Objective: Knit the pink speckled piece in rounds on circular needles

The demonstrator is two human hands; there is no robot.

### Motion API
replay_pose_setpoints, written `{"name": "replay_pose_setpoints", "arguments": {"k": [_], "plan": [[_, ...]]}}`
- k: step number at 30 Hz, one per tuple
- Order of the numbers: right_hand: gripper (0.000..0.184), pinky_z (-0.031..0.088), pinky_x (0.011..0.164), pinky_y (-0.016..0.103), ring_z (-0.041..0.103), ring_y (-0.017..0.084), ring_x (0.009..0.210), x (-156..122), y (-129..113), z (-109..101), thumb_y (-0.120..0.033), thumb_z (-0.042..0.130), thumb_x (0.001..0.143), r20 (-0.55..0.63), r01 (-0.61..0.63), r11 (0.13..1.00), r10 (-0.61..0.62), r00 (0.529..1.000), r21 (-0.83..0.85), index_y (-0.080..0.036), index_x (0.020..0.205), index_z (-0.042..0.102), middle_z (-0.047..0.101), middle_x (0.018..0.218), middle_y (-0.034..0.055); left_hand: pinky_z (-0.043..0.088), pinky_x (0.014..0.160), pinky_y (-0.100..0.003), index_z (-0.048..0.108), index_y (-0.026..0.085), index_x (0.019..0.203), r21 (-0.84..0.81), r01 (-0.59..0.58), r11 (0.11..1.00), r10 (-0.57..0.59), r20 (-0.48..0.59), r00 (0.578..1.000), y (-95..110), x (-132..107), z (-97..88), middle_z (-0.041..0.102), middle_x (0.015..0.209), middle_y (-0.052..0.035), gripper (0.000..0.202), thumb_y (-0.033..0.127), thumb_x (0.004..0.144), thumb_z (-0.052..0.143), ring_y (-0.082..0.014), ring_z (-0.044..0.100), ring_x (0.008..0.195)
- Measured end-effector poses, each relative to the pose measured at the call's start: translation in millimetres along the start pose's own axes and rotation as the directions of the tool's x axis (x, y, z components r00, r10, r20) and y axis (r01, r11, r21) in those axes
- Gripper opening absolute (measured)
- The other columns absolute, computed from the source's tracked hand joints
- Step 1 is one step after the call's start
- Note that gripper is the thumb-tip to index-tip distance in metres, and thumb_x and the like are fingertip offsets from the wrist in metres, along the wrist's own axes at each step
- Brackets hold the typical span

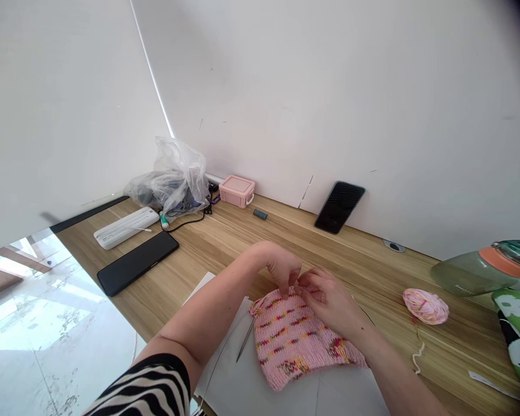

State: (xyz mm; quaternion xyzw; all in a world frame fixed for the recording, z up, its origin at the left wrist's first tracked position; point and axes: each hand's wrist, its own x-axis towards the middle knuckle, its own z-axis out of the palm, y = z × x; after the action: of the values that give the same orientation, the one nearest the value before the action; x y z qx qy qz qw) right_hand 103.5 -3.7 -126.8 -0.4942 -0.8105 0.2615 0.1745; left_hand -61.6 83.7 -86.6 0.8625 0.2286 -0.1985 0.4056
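Observation:
A pink knitted piece (291,341) with red and yellow flecks lies on a grey sheet (251,384) at the near edge of the wooden desk (372,260). My left hand (281,267) curls down and pinches the top edge of the knitting. My right hand (329,297) rests on the knitting's upper right corner, fingers closed against the same edge. A thin knitting needle (245,341) lies slanted just left of the fabric. A small ball of pink yarn (425,305) sits to the right, its strand trailing toward me.
A black phone (137,262) and a white flat device (125,227) lie at the left. A crumpled plastic bag (173,182) and pink box (237,190) sit by the wall. Another phone (340,207) leans on the wall. A green bottle (485,268) lies at right.

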Motion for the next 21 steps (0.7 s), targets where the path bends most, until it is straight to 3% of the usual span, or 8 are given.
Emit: {"name": "replay_pose_setpoints", "arguments": {"k": [9,21], "plan": [[0.020,0.044,0.083,0.038,0.058,0.023,0.093,-0.7,0.0,0.1,-0.032,0.050,0.088,-0.022,-0.007,1.000,0.006,1.000,-0.027,-0.021,0.083,0.065,0.065,0.092,0.0066,0.027,0.054,-0.026,0.059,0.018,0.042,-0.022,0.013,1.000,-0.013,0.011,1.000,0.7,-3.0,-0.9,0.044,0.039,0.0069,0.023,0.009,0.057,0.073,-0.0111,0.040,0.052],[0.021,0.042,0.085,0.040,0.056,0.024,0.094,-0.2,-4.5,6.9,-0.030,0.050,0.089,-0.031,0.017,0.998,-0.018,0.999,-0.054,-0.021,0.085,0.068,0.065,0.092,0.0079,0.029,0.055,-0.028,0.063,0.018,0.044,-0.066,-0.039,0.997,0.039,0.004,0.999,-3.7,-0.1,0.9,0.049,0.041,0.0047,0.019,0.007,0.055,0.074,-0.0129,0.042,0.052]]}}
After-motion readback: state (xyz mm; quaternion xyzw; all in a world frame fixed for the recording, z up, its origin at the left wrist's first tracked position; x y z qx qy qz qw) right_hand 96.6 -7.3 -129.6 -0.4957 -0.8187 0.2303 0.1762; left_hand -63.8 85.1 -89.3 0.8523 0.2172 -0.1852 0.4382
